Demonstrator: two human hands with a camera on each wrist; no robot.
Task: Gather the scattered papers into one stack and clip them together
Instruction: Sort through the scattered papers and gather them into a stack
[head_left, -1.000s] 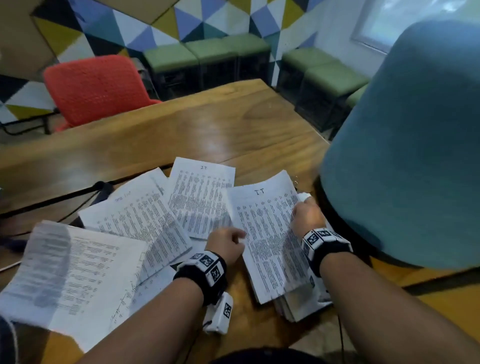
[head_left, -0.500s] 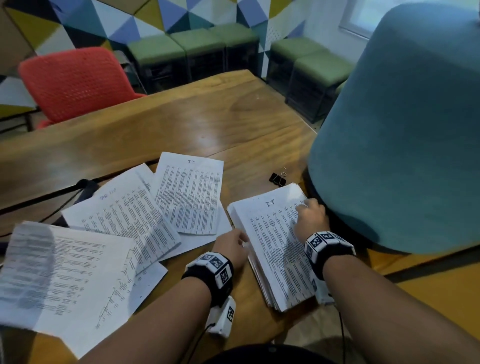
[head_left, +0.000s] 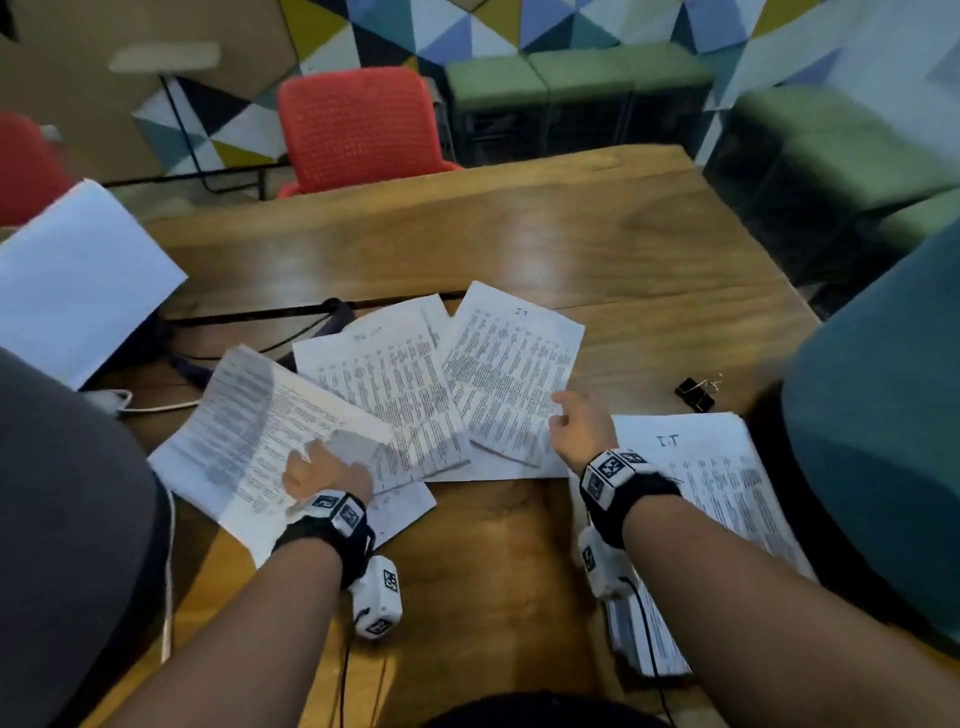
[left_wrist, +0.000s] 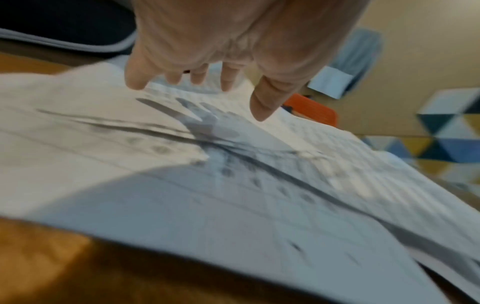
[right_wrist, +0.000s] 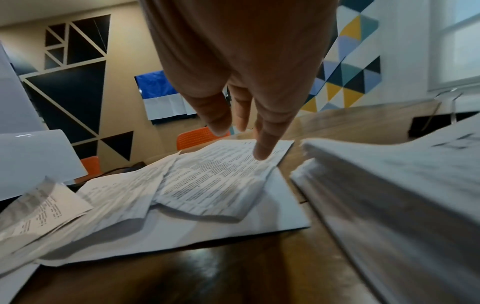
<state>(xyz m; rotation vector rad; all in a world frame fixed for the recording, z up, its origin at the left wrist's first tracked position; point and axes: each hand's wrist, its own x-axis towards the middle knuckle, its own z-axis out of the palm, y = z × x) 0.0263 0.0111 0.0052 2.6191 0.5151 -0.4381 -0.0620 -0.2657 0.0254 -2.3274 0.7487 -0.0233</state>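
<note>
Wooden table in a room with a patterned wall: loose sheets lie fanned left of the gathered stack, clip beyond. Left hand and right hand reach with fingers spread, holding nothing. Thin, limp, slippery paper; best lifted by an edge.
</note>
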